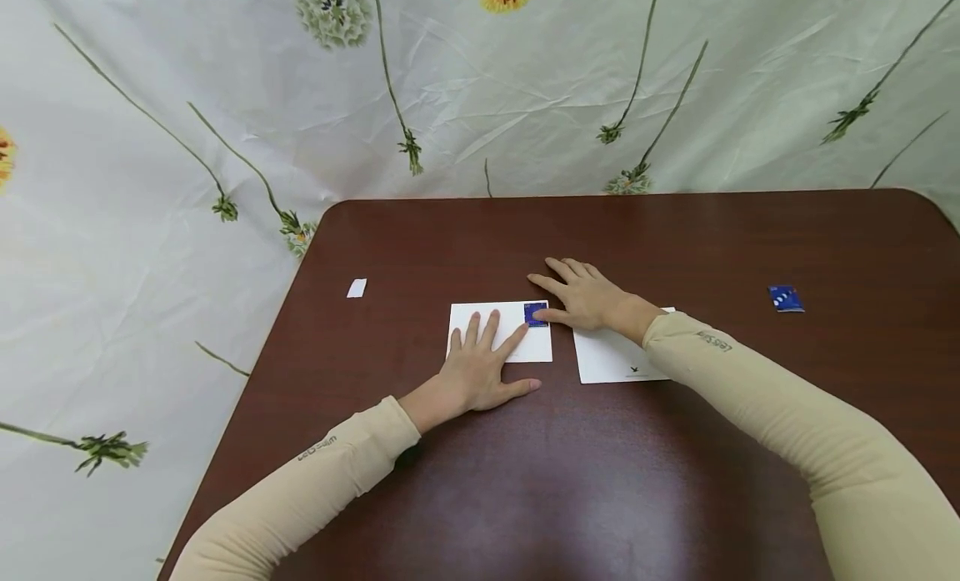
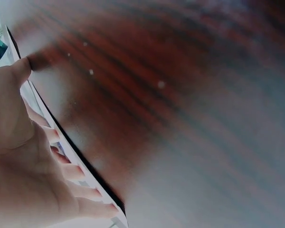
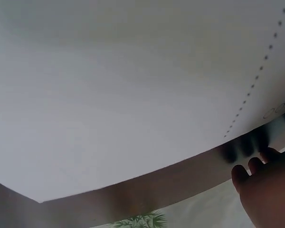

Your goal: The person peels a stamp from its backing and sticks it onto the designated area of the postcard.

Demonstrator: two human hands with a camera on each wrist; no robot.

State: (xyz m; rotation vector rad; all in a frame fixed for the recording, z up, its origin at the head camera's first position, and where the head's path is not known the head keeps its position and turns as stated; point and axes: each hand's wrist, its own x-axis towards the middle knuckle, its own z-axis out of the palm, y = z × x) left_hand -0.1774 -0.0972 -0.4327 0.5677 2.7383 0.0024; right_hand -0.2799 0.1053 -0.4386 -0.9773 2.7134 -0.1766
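In the head view a white card [image 1: 487,308] lies on the dark brown table, with a small blue sticker [image 1: 535,308] in its upper right corner. My left hand [image 1: 477,374] rests palm down with spread fingers over the card's lower left part; its thumb lies past the near edge. From the right reaches my right hand [image 1: 588,302], fingers extended above the card, thumb tip on the blue sticker. Beneath the right wrist lies a larger white sheet [image 1: 615,360] with a small black bird mark, partly hidden by the forearm. The right wrist view shows a dotted line on this white sheet [image 3: 109,118].
A small white paper piece [image 1: 357,288] lies at the table's left. Far to the right is a blue printed square [image 1: 786,298]. The table's [image 1: 480,498] back edge meets a flower-patterned cloth [image 1: 480,81], which also hangs along the left side.
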